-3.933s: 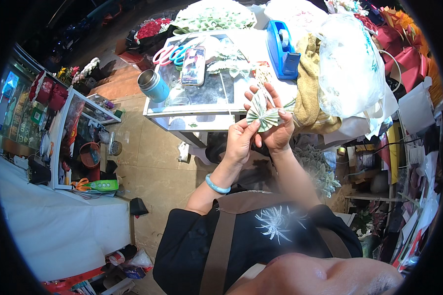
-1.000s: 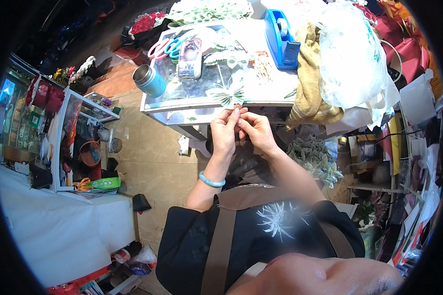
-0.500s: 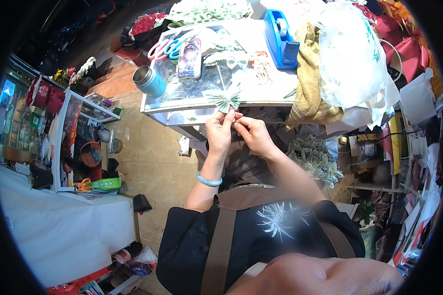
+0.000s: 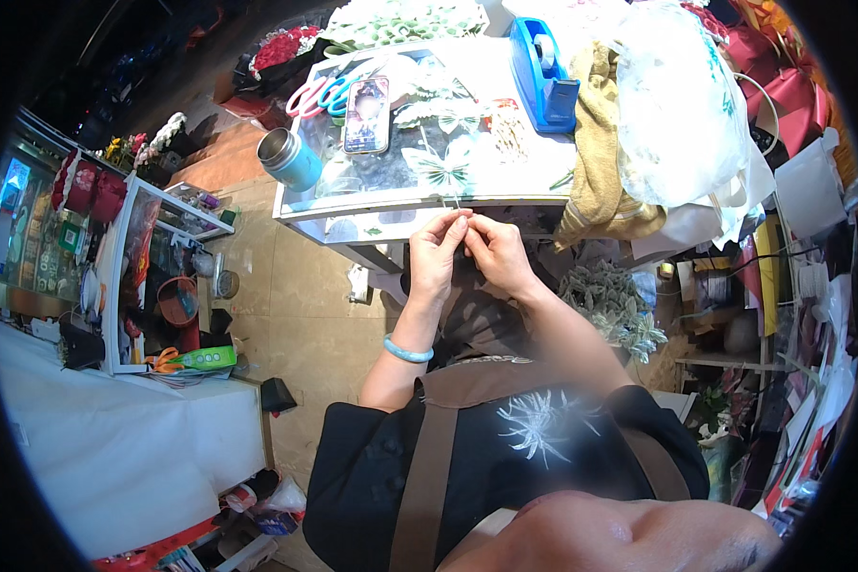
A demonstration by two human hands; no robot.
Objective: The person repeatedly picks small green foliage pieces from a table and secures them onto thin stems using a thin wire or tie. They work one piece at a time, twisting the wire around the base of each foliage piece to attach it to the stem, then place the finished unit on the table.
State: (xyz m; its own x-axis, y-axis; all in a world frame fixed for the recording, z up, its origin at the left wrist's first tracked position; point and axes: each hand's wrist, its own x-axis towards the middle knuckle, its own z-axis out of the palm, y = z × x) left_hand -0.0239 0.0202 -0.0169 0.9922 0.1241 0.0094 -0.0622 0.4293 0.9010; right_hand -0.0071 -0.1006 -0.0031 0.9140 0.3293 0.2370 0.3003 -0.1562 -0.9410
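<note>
1. At the left, we see an open-mouthed blue cup [image 4: 293, 160] near the table's corner; a sleeve or elbow swung wide could knock it over.
2. Next come the pink-handled scissors [image 4: 307, 98], the blue-handled scissors [image 4: 338, 93] and the phone [image 4: 366, 116], crowded together; a careless reach among them could push the phone about.
3. Our left hand [image 4: 431, 255] has thumb and forefinger pressed together at the foot of a thin stem [image 4: 458, 202]. Too hard a pinch or twist there could bend it.
4. The green-and-white pleated piece [image 4: 444, 172] shows just beyond our fingertips, over the table's [image 4: 515, 201] near edge. We cannot tell whether it touches the top; if it does, pressing down could crease its folds.
5. Our right hand [image 4: 501, 255] has its fingertips pinched together too, meeting the left's. What lies between is hidden; if either grip slackens, the piece could tip or drop.
6. Farther right, the brown cloth [image 4: 596, 157] hangs over the edge, beside the blue tape dispenser [image 4: 541, 81]; a snagged forearm could drag it down.
</note>
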